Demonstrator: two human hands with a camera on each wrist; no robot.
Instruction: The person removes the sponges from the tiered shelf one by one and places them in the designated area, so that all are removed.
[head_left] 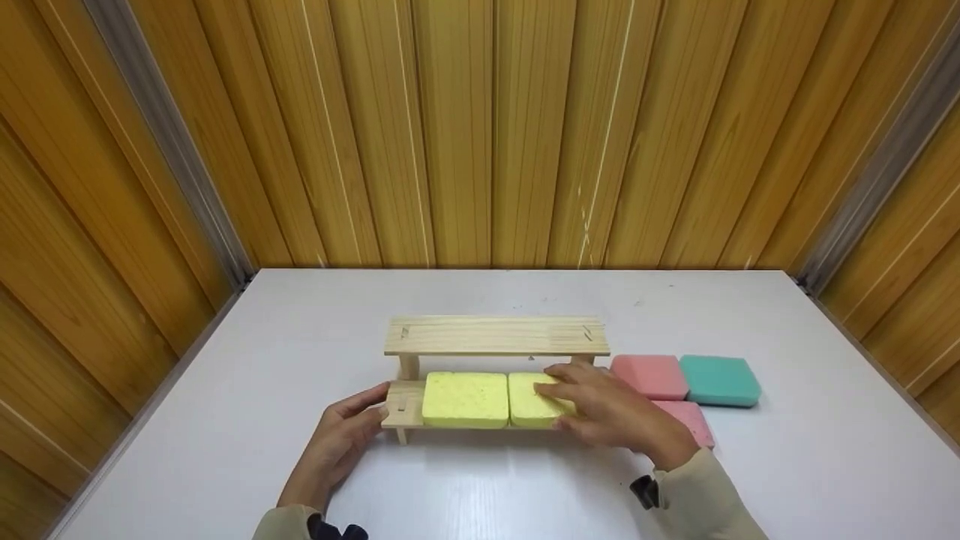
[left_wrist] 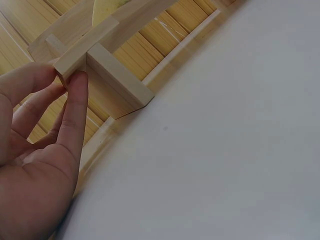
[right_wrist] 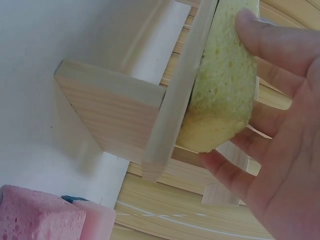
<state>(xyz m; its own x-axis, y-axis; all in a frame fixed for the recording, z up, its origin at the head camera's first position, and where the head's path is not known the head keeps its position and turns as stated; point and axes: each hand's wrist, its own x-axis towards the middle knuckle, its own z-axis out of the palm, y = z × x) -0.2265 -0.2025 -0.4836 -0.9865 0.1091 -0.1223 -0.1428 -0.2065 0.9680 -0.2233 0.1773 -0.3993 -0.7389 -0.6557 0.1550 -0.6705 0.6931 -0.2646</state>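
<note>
On the lower step of a small two-tier wooden stand (head_left: pixel 402 399) lie two yellow sponges side by side. My left hand (head_left: pixel 337 442) pinches the left end of that step between thumb and fingers, as the left wrist view shows close up at the wooden board (left_wrist: pixel 92 46). At the other end, my right hand (head_left: pixel 619 409) holds the right yellow sponge (head_left: pixel 529 399), thumb at its front side and fingers over its top and far side. The left yellow sponge (head_left: pixel 465 399) sits beside it, untouched. In the right wrist view the sponge (right_wrist: pixel 220 85) lies flat against the board.
Right of the stand, two pink sponges (head_left: pixel 649 376) and a green sponge (head_left: pixel 720 380) lie on the white table (head_left: pixel 315 315). The stand's higher tier (head_left: pixel 495 335) rises behind the yellow sponges. A wood-panelled wall (head_left: pixel 480 135) closes off the table's far edge.
</note>
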